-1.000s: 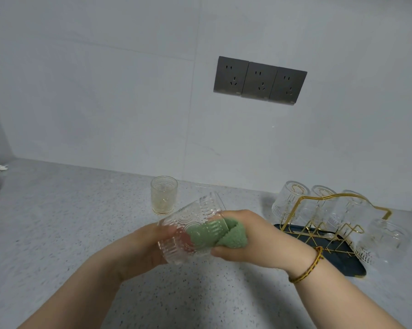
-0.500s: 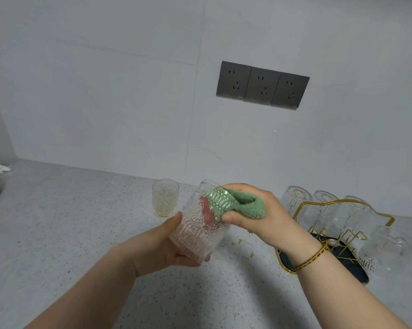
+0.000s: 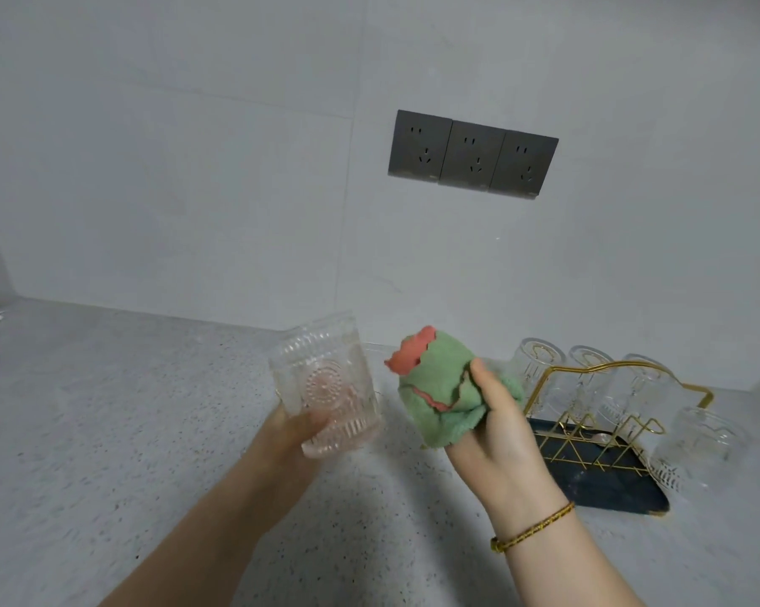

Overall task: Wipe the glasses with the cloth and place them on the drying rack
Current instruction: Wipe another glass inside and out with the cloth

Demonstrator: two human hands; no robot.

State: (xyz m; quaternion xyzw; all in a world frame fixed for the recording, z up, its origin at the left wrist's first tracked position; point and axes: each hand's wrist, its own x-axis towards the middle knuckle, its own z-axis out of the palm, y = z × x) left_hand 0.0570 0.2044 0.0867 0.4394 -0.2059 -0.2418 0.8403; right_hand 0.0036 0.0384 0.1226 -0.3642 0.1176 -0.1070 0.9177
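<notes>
My left hand [image 3: 301, 431] grips the embossed glass tumbler [image 3: 323, 385] around its lower part, fingers wrapped behind it and thumb across the front, holding it tilted above the speckled grey tabletop [image 3: 106, 431]. At three o'clock from the tumbler, just apart from it, my right hand [image 3: 496, 435] is closed around the bunched green cloth [image 3: 443, 387], whose coral-pink underside shows at its top edge. A gold beaded bracelet [image 3: 533, 527] circles that wrist. Further toward three o'clock stands the gold wire drying rack [image 3: 588, 427] on its dark tray [image 3: 605, 492], with several clear glasses [image 3: 693, 435] upturned on it.
</notes>
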